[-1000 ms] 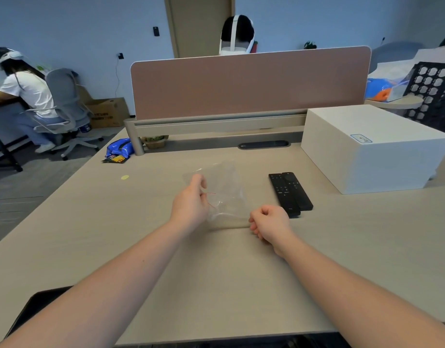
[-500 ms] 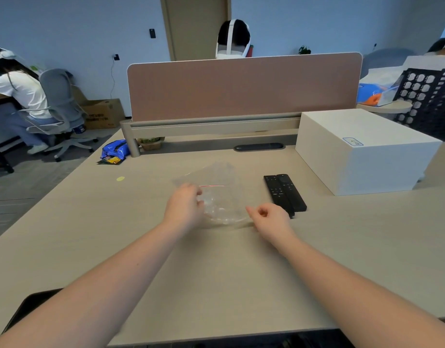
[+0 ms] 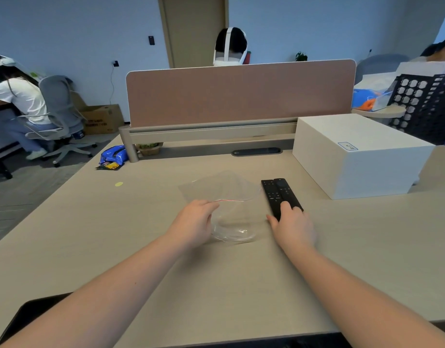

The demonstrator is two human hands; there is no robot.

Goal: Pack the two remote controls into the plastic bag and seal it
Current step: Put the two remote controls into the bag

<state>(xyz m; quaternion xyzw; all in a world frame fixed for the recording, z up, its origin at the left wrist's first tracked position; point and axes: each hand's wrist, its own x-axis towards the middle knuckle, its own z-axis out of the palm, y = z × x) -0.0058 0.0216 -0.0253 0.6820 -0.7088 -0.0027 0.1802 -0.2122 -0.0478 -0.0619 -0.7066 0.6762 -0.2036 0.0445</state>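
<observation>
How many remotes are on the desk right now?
2. Both lie side by side right of the plastic bag: left remote, right remote, near ends under the right hand.

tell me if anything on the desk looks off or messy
Nothing stands out. The two remote controls lie neatly side by side, and the plastic bag is only crumpled where the left hand holds it.

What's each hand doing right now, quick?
Left hand: closed, pinching the bag at its red-striped edge.
Right hand: fingers resting on the near end of the remotes; a firm grip cannot be told.
</observation>
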